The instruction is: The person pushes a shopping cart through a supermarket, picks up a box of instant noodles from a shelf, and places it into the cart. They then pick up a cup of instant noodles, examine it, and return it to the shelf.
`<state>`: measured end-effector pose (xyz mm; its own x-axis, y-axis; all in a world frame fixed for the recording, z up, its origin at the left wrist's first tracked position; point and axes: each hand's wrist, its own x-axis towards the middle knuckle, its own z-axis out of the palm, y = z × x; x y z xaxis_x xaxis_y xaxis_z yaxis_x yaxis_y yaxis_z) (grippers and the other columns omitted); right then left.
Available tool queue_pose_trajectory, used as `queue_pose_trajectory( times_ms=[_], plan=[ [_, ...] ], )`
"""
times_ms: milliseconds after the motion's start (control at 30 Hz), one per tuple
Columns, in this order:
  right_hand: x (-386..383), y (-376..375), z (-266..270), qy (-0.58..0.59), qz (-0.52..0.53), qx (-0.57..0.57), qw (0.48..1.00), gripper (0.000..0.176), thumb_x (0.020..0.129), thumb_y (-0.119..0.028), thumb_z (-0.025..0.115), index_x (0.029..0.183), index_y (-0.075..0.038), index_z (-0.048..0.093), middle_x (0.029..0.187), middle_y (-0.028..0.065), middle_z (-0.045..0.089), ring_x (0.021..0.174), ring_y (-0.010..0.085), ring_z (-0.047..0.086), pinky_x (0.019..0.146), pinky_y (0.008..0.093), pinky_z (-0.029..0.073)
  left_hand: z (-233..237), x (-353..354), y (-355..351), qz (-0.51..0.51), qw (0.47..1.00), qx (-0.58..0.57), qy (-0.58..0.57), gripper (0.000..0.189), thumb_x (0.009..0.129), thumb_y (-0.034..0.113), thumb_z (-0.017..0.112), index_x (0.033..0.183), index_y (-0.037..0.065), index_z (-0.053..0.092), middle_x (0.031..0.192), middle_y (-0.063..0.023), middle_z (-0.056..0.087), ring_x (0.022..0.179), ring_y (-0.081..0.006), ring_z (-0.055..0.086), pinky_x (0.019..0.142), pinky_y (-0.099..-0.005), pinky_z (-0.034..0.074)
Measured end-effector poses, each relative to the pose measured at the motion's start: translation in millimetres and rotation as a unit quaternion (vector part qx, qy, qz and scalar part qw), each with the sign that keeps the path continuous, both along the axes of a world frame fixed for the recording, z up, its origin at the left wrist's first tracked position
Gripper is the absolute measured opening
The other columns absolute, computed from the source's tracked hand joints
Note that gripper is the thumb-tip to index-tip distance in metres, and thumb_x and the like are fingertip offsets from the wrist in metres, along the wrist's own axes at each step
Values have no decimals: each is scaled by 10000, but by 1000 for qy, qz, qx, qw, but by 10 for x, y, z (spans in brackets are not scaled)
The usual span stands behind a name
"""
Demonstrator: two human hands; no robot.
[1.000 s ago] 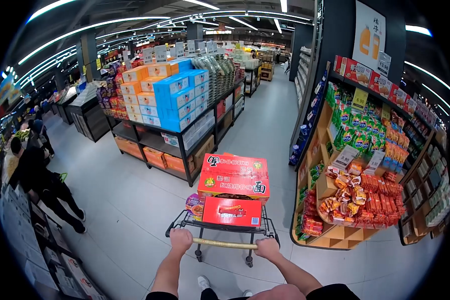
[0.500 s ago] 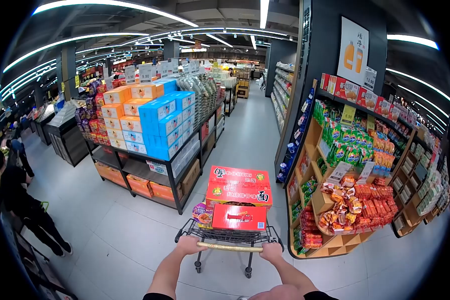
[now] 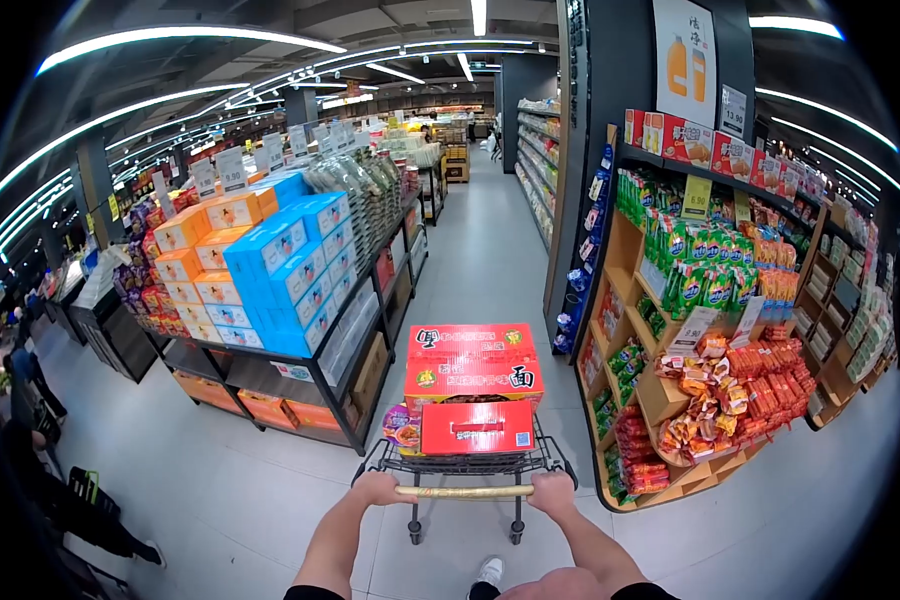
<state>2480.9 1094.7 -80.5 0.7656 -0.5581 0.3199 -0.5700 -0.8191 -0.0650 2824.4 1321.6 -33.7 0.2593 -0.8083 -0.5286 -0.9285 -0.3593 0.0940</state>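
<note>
My left hand (image 3: 377, 489) is wrapped round the left end of the pale yellow handle (image 3: 465, 491) of a shopping cart (image 3: 460, 463). Its right end is gripped by my right hand (image 3: 552, 491). In the cart's basket a large red carton (image 3: 470, 365) with black and white lettering lies at the front. Nearer to me sits a smaller red box (image 3: 477, 427). A purple instant noodle tub (image 3: 402, 427) is wedged on the left beside the boxes. My white shoe (image 3: 489, 571) shows below the handle.
Left of the cart stands a black-framed shelf (image 3: 300, 400) stacked with blue cartons (image 3: 295, 265) and orange cartons (image 3: 215, 250). A wooden snack shelf (image 3: 610, 400) with red packets (image 3: 760, 385) is close on the right. Between them an aisle (image 3: 460, 250) runs ahead. A person in black (image 3: 65, 510) is at far left.
The cart and I have moved forward, so the shelves on both sides appear closer. The person on the left has slid toward the lower left edge. Both hands keep their hold.
</note>
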Motion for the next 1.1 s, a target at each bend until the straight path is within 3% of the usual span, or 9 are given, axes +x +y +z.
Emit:
queue_pose_trajectory(
  times_ms=[133, 167, 200, 300, 433, 533, 633, 833, 1100],
  plan=[
    [301, -423, 80, -14, 5, 6, 1000, 116, 597, -224, 690, 614, -124, 633, 575, 72, 622, 554, 275, 627, 588, 384, 494, 88, 236, -416, 7, 1000, 7, 3, 898, 694, 911, 457, 1009, 118, 736, 1001, -116, 720, 961, -301, 681, 830, -425, 529],
    [361, -519, 90, -15, 5, 13, 1000, 115, 596, -222, 693, 617, -125, 634, 577, 70, 622, 556, 273, 629, 584, 385, 495, 116, 283, -538, 8, 999, 32, 2, 763, 741, 818, 532, 1024, 139, 737, 1018, -103, 721, 976, -298, 678, 844, -424, 527],
    [425, -620, 107, -18, 8, 12, 1000, 115, 596, -222, 693, 617, -125, 634, 577, 70, 622, 556, 273, 629, 584, 385, 495, 94, 363, -646, 10, 999, 31, 0, 763, 741, 818, 532, 1024, 139, 737, 1018, -103, 721, 976, -298, 678, 844, -424, 527],
    [609, -923, 111, 26, -1, 41, 999, 117, 599, -218, 704, 658, -124, 664, 650, 80, 659, 640, 262, 665, 643, 382, 511, 59, 507, -935, 31, 999, 25, -6, 486, 822, 556, 572, 1022, 147, 744, 1063, -136, 713, 1008, -322, 672, 896, -430, 518],
    [837, -1288, 113, 12, -2, 33, 999, 127, 609, -222, 706, 665, -120, 654, 653, 72, 661, 638, 258, 664, 647, 378, 510, 70, 717, -1339, 45, 999, 24, -14, 395, 824, 447, 573, 1024, 146, 731, 1049, -104, 718, 975, -300, 682, 867, -424, 534],
    [1046, -1611, 124, 16, 8, 28, 999, 136, 599, -221, 712, 667, -123, 646, 656, 68, 662, 633, 255, 663, 647, 370, 507, 69, 921, -1642, 34, 999, 34, -9, 377, 821, 432, 587, 1019, 146, 733, 1046, -106, 718, 968, -302, 684, 857, -421, 538],
    [1257, -1947, 38, -16, 11, 3, 1000, 129, 590, -226, 703, 611, -125, 624, 600, 72, 634, 554, 267, 630, 561, 380, 485, 45, 1116, -1962, 23, 999, 32, -18, 360, 819, 408, 592, 1015, 141, 733, 1037, -116, 718, 967, -300, 687, 854, -422, 543],
    [1737, -2582, -19, -31, 14, -10, 999, 125, 550, -202, 687, 573, -123, 592, 569, 66, 604, 530, 272, 602, 567, 384, 470, 93, 1559, -2577, 54, 998, 21, -4, 349, 797, 374, 601, 991, 117, 736, 1023, -135, 717, 952, -307, 691, 851, -422, 547],
    [2474, -3444, -26, -53, -6, -15, 998, 126, 551, -166, 682, 568, -111, 570, 572, 74, 584, 564, 287, 601, 584, 396, 468, -137, 2434, -3533, 41, 999, 13, 31, 389, 741, 434, 672, 981, 136, 746, 989, -137, 721, 932, -324, 688, 835, -427, 542]
  ],
)
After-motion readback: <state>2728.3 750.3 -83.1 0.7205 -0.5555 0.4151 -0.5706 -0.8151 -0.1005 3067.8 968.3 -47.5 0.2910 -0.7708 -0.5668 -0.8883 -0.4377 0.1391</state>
